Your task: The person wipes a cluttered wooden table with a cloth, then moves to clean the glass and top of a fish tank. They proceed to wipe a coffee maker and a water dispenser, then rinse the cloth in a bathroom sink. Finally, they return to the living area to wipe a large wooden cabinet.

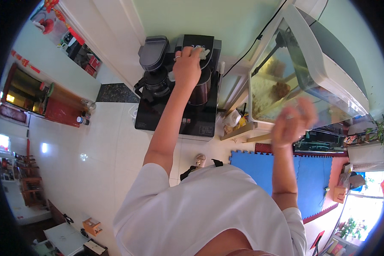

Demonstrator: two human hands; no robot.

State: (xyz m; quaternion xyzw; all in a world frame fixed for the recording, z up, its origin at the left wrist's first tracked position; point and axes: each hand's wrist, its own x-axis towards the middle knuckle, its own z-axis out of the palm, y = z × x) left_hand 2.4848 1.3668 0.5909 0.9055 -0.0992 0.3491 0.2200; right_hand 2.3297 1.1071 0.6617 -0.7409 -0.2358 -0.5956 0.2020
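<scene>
My left hand (pixel 187 67) reaches forward over a black appliance (pixel 197 39) with a lit display on top. Its fingers are closed on a crumpled whitish tissue or cloth (pixel 204 53), pressed near the display's front edge. Below that hand stands a dark, shiny cylindrical pot (pixel 201 90). To the left sits a dark glass kettle (pixel 157 84) under a grey-lidded unit (pixel 154 52). My right hand (pixel 292 122) is raised in front of the fish tank's glass, and motion smears its fingers. Nothing can be made out in it.
The appliances rest on a glossy black top (pixel 170 118). A fish tank (pixel 281 85) with a white hood stands at the right on a wooden stand (pixel 243 130). Blue foam mats (pixel 260 164) cover the floor at right. A black cable (pixel 255 41) runs down the wall.
</scene>
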